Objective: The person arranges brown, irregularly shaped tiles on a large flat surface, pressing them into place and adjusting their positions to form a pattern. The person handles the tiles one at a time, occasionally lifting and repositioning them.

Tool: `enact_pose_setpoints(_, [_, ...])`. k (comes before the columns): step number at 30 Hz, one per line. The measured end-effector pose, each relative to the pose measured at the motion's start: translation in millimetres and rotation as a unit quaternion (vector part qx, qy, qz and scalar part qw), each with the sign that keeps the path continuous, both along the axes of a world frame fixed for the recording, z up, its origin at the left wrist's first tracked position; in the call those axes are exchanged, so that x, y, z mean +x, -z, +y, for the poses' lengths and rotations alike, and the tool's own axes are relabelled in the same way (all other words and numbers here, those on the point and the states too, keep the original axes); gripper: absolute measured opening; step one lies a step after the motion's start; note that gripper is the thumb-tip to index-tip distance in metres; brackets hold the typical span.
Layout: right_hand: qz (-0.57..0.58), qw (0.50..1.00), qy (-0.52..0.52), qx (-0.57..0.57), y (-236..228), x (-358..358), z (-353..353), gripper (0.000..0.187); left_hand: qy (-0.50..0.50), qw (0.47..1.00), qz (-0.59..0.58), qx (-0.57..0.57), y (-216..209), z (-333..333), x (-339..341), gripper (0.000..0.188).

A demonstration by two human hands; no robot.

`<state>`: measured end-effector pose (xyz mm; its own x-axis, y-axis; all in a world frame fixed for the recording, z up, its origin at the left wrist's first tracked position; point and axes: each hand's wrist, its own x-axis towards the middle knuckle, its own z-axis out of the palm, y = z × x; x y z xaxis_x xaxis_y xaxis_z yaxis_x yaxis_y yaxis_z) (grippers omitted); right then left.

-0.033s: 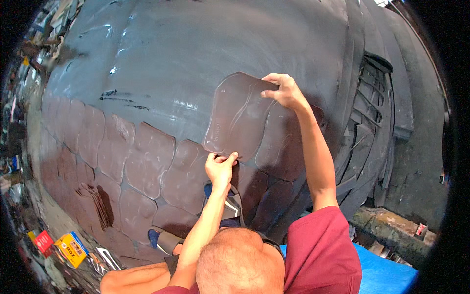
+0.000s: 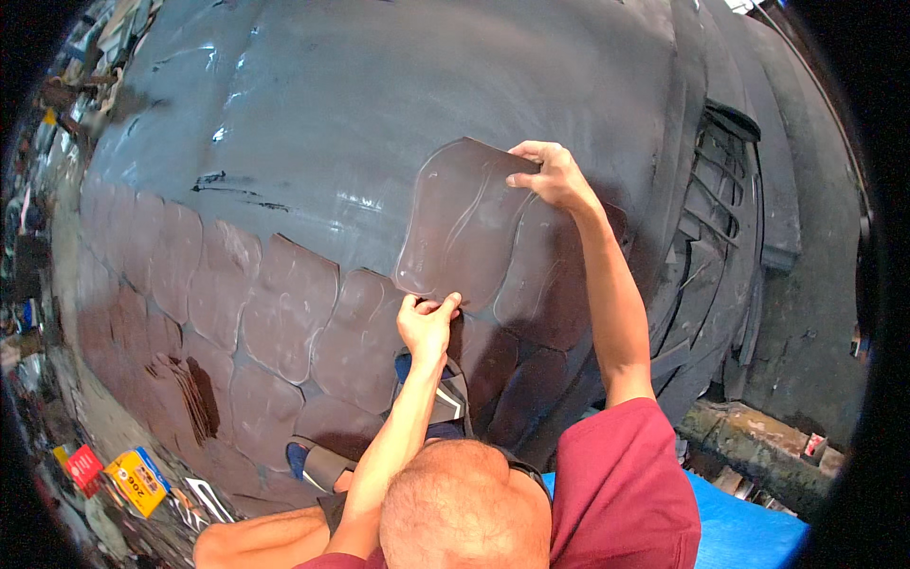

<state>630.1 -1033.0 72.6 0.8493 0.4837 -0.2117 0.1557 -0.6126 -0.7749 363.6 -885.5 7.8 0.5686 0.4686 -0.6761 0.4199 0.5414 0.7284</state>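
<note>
A dark brown, thin sheet piece with wavy edges and curved raised lines (image 2: 460,223) is between my hands. My left hand (image 2: 425,330) pinches its lower edge between thumb and fingers. The upper right corner is gripped by my right hand (image 2: 552,175), thumb on the near face. Beneath lies a broad dark grey sheet (image 2: 379,85). Rows of similar brown pieces cover its near part, among them one left of my left hand (image 2: 289,308) and another under my right forearm (image 2: 545,275). Whether the held piece touches the sheet, I cannot tell.
A small stack of brown pieces (image 2: 185,396) rests at the lower left. My sandalled foot (image 2: 322,465) is on the pieces. Dark cut-out scraps (image 2: 711,209) lie at the right, a blue sheet (image 2: 744,526) at the lower right. Clutter and a yellow package (image 2: 137,482) line the left.
</note>
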Motion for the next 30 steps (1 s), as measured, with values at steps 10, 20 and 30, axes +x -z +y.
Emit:
enact_pose_setpoints(10, [-0.508, 0.850, 0.076, -0.113, 17.1, -38.9, 11.1, 0.060, -0.044, 0.977, 0.000, 0.208, -3.1, -16.1, 2.6, 0.107])
enact_pose_setpoints(20, [-0.353, 0.875, -0.189, -0.274, 61.2, -167.2, 79.1, 0.055, -0.217, 0.779, 0.096, 0.580, 15.8, 167.8, -107.9, 0.034])
enact_pose_setpoints(30, [-0.273, 0.941, -0.088, -0.178, 65.3, -176.9, 98.7, 0.057, -0.476, 0.729, 0.410, 0.271, 1.3, 431.3, -370.1, 0.082])
